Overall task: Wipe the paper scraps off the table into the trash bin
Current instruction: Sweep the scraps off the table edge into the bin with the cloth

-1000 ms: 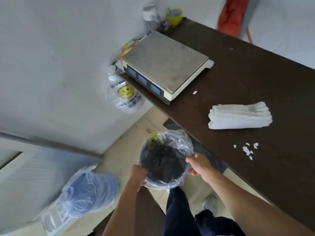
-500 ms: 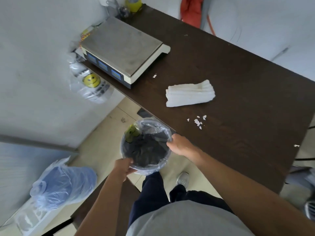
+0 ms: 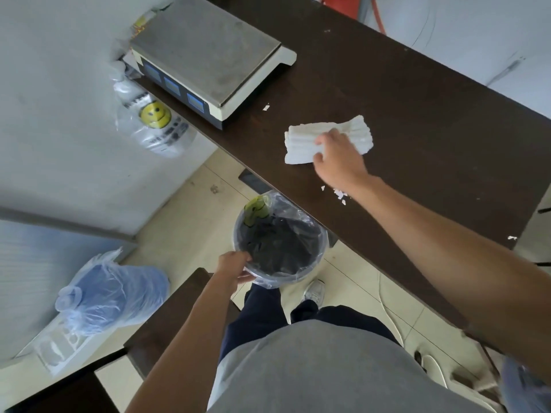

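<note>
Since half a second ago the right hand has left the trash bin and reached out over the dark brown desk. It now grips a folded white cloth, fingers curled over the top and thumb tucked at the cloth's near side. The left hand holds the bin alone, thumb hooked over the rim and fingers underneath. The round bin, lined with clear plastic over a dark bag, hangs above the floor just beside the desk's long near edge.

A small cluster of white paper scraps lies close to that edge, partly hidden under the right wrist. One more scrap sits beside a weighing scale at the desk's far left corner, and another lies at the right-hand edge.

A clear plastic bag with a yellow smiley face hangs off the desk's end by the scale, against a pale grey wall. Below is a beige tiled floor with a bluish plastic bag lying on it
</note>
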`<state>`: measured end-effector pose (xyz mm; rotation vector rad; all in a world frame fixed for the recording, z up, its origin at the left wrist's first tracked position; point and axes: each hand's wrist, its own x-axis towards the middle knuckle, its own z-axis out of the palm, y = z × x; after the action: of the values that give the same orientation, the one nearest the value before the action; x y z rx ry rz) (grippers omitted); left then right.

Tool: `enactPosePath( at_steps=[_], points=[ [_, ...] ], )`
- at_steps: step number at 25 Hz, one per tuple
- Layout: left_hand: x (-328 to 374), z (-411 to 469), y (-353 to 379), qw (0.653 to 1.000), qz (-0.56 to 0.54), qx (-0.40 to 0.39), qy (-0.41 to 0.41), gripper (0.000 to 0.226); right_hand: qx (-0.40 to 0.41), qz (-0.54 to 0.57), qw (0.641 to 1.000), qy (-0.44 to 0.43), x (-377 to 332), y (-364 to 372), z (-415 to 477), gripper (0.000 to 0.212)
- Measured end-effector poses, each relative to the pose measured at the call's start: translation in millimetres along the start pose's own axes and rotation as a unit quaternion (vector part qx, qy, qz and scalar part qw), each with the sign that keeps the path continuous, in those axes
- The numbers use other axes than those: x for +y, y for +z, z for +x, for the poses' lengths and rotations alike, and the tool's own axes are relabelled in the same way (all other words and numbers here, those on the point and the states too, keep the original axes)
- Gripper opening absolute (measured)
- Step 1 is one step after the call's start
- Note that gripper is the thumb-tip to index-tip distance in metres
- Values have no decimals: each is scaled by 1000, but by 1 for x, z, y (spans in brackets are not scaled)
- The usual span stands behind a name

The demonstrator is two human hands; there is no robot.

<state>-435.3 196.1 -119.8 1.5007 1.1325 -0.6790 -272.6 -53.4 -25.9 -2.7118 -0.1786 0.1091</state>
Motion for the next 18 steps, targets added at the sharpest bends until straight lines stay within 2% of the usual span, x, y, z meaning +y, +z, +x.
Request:
enactPosePath(
  at_steps=[2, 6, 11, 15, 18],
  points=[
    [6, -3, 3, 1000, 23, -4, 11, 13, 24, -49, 999, 4, 17, -9, 20, 34],
    [23, -9, 11, 998, 48, 2, 34, 8, -44, -88, 995, 21, 45, -13, 44, 43],
    [38, 1, 12, 996, 80, 2, 47, 13, -74, -165, 983, -1, 47, -9, 54, 48],
    [54, 14, 4, 991, 123, -14, 59, 17, -88, -143, 985, 27, 47, -5, 61, 45],
    [68, 24, 1, 984, 162, -21, 65, 19, -94, -121, 987, 54, 48, -7, 61, 53]
  ],
)
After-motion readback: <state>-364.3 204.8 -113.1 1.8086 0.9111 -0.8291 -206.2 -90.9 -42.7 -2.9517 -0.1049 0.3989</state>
